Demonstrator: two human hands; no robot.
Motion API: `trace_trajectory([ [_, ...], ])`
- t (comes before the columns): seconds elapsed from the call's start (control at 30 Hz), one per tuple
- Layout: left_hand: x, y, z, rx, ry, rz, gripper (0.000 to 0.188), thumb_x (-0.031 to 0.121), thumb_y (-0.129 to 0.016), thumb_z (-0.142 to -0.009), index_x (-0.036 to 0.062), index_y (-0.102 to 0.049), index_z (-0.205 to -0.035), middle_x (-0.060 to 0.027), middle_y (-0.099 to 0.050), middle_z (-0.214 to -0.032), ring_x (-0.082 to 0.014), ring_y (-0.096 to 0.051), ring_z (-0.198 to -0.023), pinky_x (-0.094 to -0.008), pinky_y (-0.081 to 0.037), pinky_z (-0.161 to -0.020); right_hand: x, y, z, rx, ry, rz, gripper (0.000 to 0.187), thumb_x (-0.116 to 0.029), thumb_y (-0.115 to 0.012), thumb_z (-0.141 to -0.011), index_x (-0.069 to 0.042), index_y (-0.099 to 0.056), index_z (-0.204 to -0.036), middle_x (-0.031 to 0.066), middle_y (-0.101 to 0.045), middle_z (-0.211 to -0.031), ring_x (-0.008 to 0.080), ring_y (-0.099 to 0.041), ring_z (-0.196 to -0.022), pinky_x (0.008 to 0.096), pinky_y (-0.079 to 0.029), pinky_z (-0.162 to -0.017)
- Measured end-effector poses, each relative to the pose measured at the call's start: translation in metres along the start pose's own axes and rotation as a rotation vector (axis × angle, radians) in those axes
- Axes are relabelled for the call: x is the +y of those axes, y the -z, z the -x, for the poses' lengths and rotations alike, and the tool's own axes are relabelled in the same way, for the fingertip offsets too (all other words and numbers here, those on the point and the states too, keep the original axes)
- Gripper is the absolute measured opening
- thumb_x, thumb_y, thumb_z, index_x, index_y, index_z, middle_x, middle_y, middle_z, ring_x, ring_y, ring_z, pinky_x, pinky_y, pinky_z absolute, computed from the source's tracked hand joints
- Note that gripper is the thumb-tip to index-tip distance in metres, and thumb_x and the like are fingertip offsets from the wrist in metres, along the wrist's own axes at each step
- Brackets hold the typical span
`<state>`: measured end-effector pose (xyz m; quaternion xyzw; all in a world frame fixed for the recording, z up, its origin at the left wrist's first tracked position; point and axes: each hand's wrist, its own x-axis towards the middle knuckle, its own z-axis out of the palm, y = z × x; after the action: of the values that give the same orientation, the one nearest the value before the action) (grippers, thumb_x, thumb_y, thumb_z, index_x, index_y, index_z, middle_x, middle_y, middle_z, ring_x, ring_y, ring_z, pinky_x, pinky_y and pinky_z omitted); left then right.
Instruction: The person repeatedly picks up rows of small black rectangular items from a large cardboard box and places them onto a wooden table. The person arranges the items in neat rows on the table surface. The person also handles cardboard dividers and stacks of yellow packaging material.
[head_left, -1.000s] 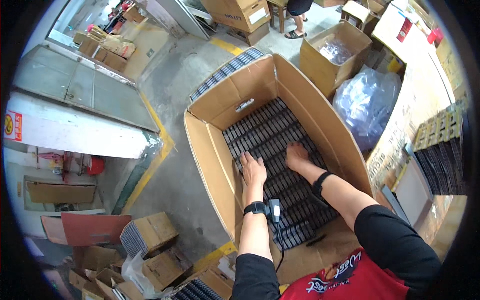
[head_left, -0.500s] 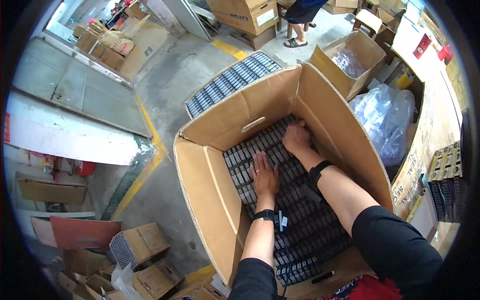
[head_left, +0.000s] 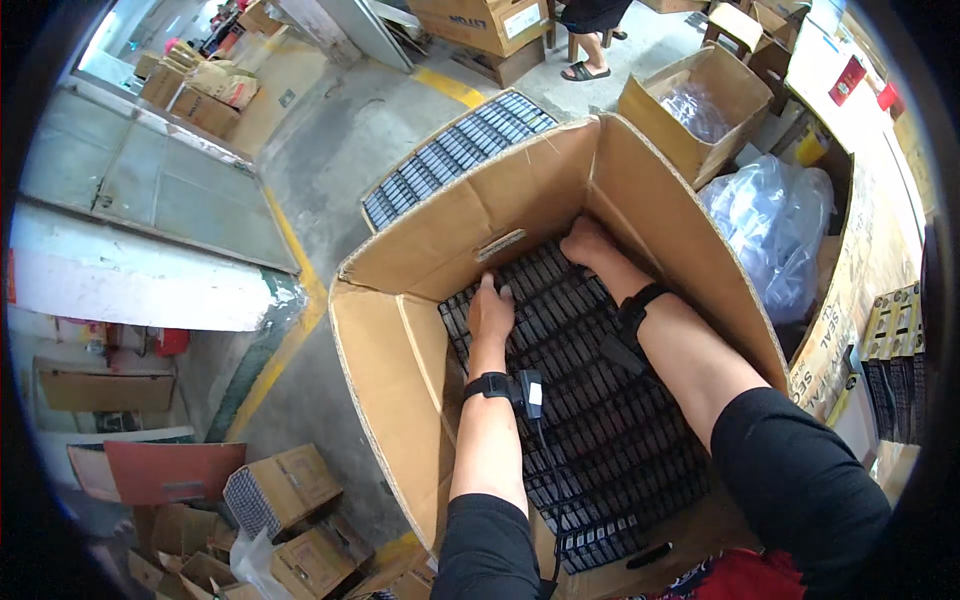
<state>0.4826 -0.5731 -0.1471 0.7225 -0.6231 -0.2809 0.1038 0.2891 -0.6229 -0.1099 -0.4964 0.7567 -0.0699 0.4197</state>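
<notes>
A large open carton (head_left: 395, 350) is in front of me, its bottom packed with rows of small dark boxed packs (head_left: 590, 400). My left hand (head_left: 490, 312) rests on the far-left end of the rows, near the slot handle in the far wall. Thumb and a finger show apart; the other fingers bend out of sight. In the far right corner, my right hand (head_left: 588, 243) is bent down against the end of the rows. Its fingers are hidden, so its hold cannot be made out. Each wrist wears a black strap; a small device hangs at the left one.
Beyond the carton's far wall stands another carton (head_left: 455, 150) filled with similar packs. At right are an open carton (head_left: 700, 110) and clear plastic bags (head_left: 770, 235). More cartons (head_left: 290, 485) lie lower left. A person's sandalled foot (head_left: 588, 70) shows at the back.
My left hand has moved from lying flat on the middle rows to the far-left end, its fingers now bent. My right hand has shifted slightly toward the far corner.
</notes>
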Motion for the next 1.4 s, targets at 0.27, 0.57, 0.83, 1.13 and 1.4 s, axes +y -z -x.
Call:
trace_trajectory([
  [0.27, 0.035, 0.017, -0.014, -0.166, 0.112, -0.148, 0.038, 0.025, -0.056, -0.084, 0.0022, -0.052, -0.115, -0.0238, -0.056, -0.112, -0.0389, -0.053, -0.107, -0.0444, -0.043, -0.088, 0.034, -0.01, -0.039, -0.32, -0.233, -0.586, 0.045, -0.007, -0.049, -0.08, -0.002, -0.035, -0.122, 0.0162, -0.058, -0.076, 0.024, -0.058, -0.051, 0.0435, -0.053, -0.042],
  [0.57, 0.021, -0.026, 0.034, 0.433, -0.139, 0.476, 0.049, 0.005, -0.064, -0.077, 0.0001, -0.047, -0.123, -0.0182, -0.05, -0.116, -0.0299, -0.049, -0.107, -0.0355, -0.038, -0.093, 0.052, -0.019, 0.043, 0.003, 0.148, -0.989, 0.056, 0.0, -0.051, -0.08, -0.01, -0.035, -0.134, 0.0076, -0.054, -0.061, 0.0149, -0.051, -0.044, 0.0294, -0.048, -0.042],
  [0.83, 0.066, 0.037, 0.086, 0.689, -0.197, 1.144, 0.037, -0.004, -0.061, -0.079, -0.0013, -0.05, -0.114, -0.007, -0.057, -0.104, -0.0175, -0.054, -0.093, -0.0304, -0.042, -0.086, 0.034, 0.005, 0.119, 0.088, 0.308, -0.923, 0.04, -0.013, -0.056, -0.084, -0.007, -0.049, -0.123, 0.0079, -0.056, -0.062, 0.015, -0.052, -0.048, 0.0305, -0.047, -0.047],
  [1.13, 0.176, 0.209, 0.197, 0.798, -0.608, 1.039, 0.03, 0.016, -0.058, -0.088, -0.0058, -0.054, -0.107, -0.0121, -0.06, -0.101, -0.0184, -0.057, -0.091, -0.0296, -0.047, -0.083, -0.018, 0.156, 0.303, 0.493, 0.654, -0.295, 0.033, -0.032, -0.056, -0.083, 0.0, -0.064, -0.084, 0.0219, -0.061, -0.084, 0.036, -0.061, -0.084, 0.0432, -0.048, -0.075],
  [1.4, 0.342, 0.138, 0.364, 0.483, -0.666, 1.016, 0.037, 0.015, -0.05, -0.091, -0.0116, -0.048, -0.117, -0.0184, -0.054, -0.111, -0.0244, -0.055, -0.099, -0.0352, -0.043, -0.087, 0.164, 0.242, 0.446, 0.863, 0.8, -0.706, 0.038, -0.02, -0.054, -0.09, 0.001, -0.049, -0.121, 0.0199, -0.05, -0.123, 0.0277, -0.049, -0.115, 0.0354, -0.038, -0.097],
])
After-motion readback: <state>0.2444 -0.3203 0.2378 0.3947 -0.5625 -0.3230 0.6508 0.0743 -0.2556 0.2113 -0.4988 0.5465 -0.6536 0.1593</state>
